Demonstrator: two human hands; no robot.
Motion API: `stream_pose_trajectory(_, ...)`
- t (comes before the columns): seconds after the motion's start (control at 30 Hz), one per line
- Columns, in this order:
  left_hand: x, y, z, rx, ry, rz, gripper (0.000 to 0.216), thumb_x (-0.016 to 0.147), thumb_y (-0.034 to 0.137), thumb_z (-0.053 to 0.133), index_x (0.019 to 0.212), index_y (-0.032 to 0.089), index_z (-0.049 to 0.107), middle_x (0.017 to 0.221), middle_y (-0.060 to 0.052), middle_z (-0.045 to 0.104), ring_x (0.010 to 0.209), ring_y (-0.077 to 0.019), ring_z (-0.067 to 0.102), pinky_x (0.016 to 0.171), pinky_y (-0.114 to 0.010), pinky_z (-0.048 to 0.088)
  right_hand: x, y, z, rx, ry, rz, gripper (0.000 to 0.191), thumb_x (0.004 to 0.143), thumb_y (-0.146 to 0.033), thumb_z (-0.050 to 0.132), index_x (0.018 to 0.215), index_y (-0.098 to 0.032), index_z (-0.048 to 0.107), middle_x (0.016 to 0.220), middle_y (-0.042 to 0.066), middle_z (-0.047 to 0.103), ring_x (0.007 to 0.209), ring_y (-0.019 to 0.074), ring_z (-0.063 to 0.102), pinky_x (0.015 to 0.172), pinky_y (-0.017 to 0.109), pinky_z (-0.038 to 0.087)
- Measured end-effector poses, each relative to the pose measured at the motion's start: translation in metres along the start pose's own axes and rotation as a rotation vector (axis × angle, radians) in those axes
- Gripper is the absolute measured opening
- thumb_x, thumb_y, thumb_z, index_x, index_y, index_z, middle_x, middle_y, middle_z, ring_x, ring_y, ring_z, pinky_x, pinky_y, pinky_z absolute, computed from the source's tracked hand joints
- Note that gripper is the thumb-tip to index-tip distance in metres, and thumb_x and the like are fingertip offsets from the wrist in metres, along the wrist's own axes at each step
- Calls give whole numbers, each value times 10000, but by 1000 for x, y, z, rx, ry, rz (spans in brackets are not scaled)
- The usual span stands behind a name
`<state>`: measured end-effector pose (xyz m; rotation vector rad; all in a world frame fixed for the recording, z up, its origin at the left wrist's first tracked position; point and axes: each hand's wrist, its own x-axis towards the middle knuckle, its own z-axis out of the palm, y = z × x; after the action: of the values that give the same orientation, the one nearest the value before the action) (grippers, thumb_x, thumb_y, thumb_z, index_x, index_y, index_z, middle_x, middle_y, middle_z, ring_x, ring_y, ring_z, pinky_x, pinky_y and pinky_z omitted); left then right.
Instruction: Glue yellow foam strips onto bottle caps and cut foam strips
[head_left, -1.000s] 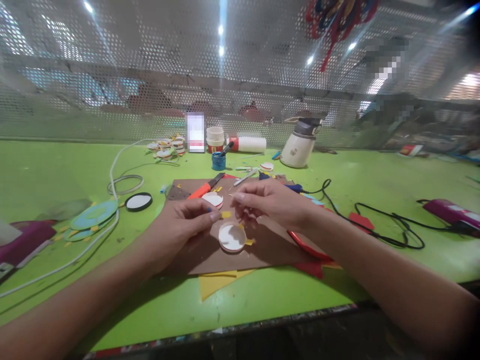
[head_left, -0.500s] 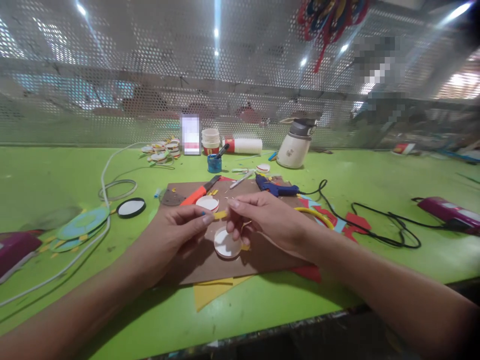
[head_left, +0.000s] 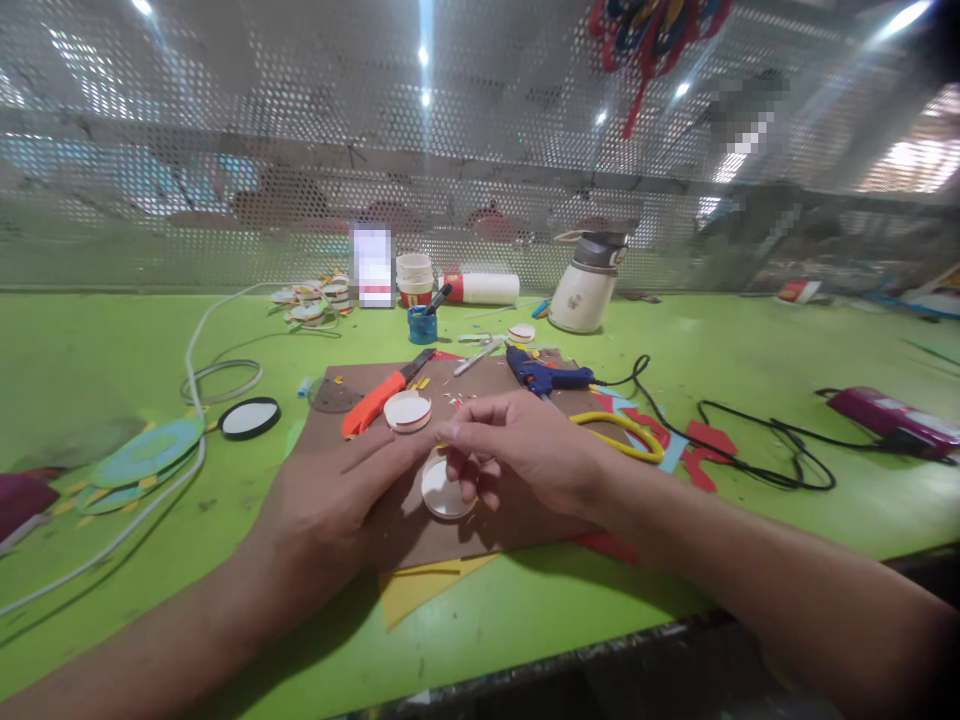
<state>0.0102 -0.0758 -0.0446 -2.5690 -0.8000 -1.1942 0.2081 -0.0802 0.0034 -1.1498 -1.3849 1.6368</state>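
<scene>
My right hand (head_left: 525,450) pinches a small yellow paper strip (head_left: 439,448), of which only a sliver shows between the fingertips. Back upward, my left hand (head_left: 322,510) reaches in from the side; its fingers lie close together and meet the right fingertips at the strip, while its thumb is hidden. Just below them a round white paper disc (head_left: 442,492) rests on the brown board (head_left: 397,545), partly covered by the right fingers. A second shallow white paper cup piece (head_left: 407,411) lies behind the left fingers, beside an orange utility knife (head_left: 382,393).
A blue glue gun (head_left: 544,375) and a yellow ring (head_left: 622,435) lie right of the board. Behind stand a blue pot (head_left: 422,324), stacked paper cups (head_left: 415,280) and a white bottle (head_left: 585,290). Cables cross the green table (head_left: 750,340); a black-rimmed disc (head_left: 250,418) lies left.
My left hand has turned its back upward and moved in until its fingertips meet the right ones. The yellow strip, stretched between both hands before, is now mostly hidden. The view has shifted slightly.
</scene>
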Motion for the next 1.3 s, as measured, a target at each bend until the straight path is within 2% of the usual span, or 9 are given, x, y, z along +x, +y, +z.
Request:
stream_pose_trajectory(0.13,-1,4,-1,-27,-54,-79,377,883,135,577,1234,241,664,961,-41,768,771,-137,699,732,-211,513,-2,-3,2,-6,46,12,282,907,-97,554,628,-139,568,550,-24,586,419,53,513,395,160,408)
stream_pose_trajectory(0.27,6,7,-8,-269,-215,-448,353,899,279,566,1234,225,663,616,42,649,504,-103,563,521,-200,444,-1,-1,-3,-88,64,-53,263,904,-115,561,643,-143,576,546,-39,573,423,51,488,446,187,408)
stream_pose_trajectory(0.43,16,5,-9,-598,-394,-787,382,879,463,547,1095,205,728,608,9,667,545,-151,587,491,-233,423,-1,0,-5,-386,47,-132,229,909,-171,578,683,-151,606,550,-46,565,484,68,491,492,201,382)
stream_pose_trajectory(0.57,16,3,-4,-724,-449,-799,331,859,484,592,938,206,754,821,-36,748,805,-218,673,702,-292,500,-4,-1,0,-611,35,-244,198,900,-155,585,711,-143,646,621,-33,589,590,83,514,552,211,384)
stream_pose_trajectory(0.63,15,3,-3,-743,-455,-812,310,848,472,605,879,199,749,810,-39,740,823,-228,670,730,-306,498,-5,-1,-1,-702,38,-313,191,896,-152,593,721,-135,668,649,-23,611,627,90,521,578,218,384)
stream_pose_trajectory(0.87,24,-3,-8,-603,-237,-1015,258,771,446,658,748,195,713,589,30,583,522,-103,438,501,-224,332,5,-12,-33,-769,252,-512,205,896,-314,628,838,-138,717,775,40,679,724,153,580,675,277,434)
stream_pose_trajectory(0.97,26,-8,-9,-561,-185,-1045,268,784,462,654,803,203,718,529,52,508,480,-96,360,469,-235,269,16,-12,-35,-1060,120,-553,112,869,-225,640,868,-155,727,921,74,706,884,193,603,797,307,435)
stream_pose_trajectory(1.1,24,-9,-11,-544,-161,-1016,248,812,448,641,770,206,682,529,55,500,499,-102,375,485,-244,262,25,-5,-17,-1380,-131,-436,141,831,-148,630,923,-141,735,969,116,699,876,202,594,721,281,394)
stream_pose_trajectory(1.3,26,-6,-15,-540,-171,-976,237,826,430,624,751,206,646,505,65,463,485,-100,350,492,-252,254,23,-3,-9,-1522,14,-261,160,815,-152,566,771,-138,719,755,103,687,629,158,504,534,289,236)
